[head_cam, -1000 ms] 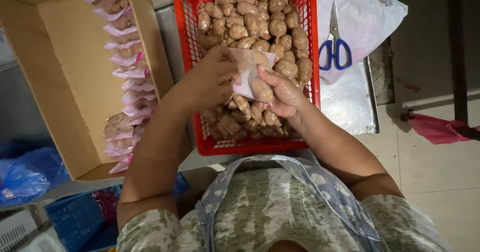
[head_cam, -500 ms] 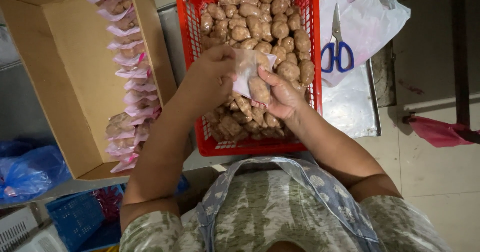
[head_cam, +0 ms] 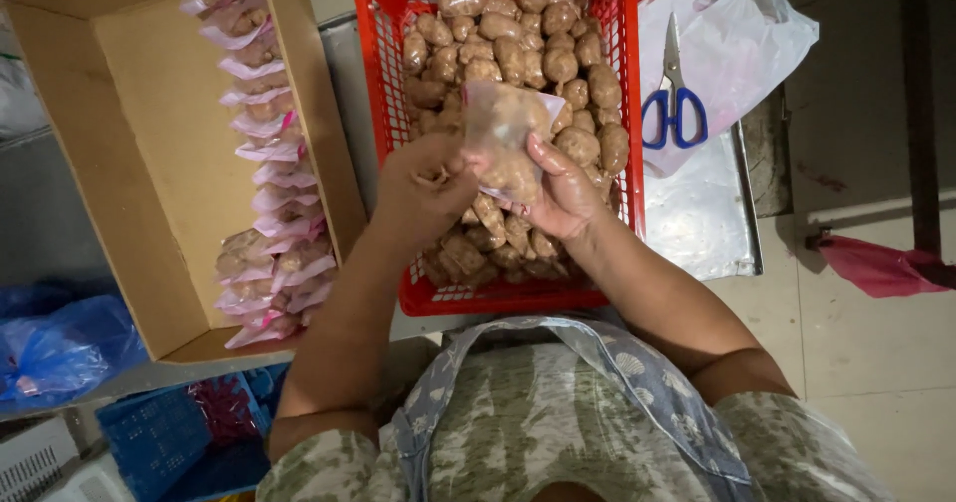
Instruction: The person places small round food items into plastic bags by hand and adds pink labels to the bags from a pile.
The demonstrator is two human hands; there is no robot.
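My left hand [head_cam: 426, 185] and my right hand [head_cam: 558, 195] meet over a red plastic basket [head_cam: 625, 114] full of brown lumpy roots [head_cam: 543, 49]. Between them they hold a small clear plastic bag [head_cam: 506, 133] with a few of the brown roots inside. My right hand cups the bag from below and the right; my left hand pinches its left edge. The bag's open top points away from me.
A cardboard box [head_cam: 139, 153] on the left holds a row of several filled bags with pink tops [head_cam: 267, 173]. Blue-handled scissors [head_cam: 673, 104] lie on clear plastic bags [head_cam: 737, 44] right of the basket. Blue bags and a blue crate [head_cam: 169, 432] sit lower left.
The bag has been raised and turned upright between my hands, and it looks fuller. Both hands stay over the basket's near half.
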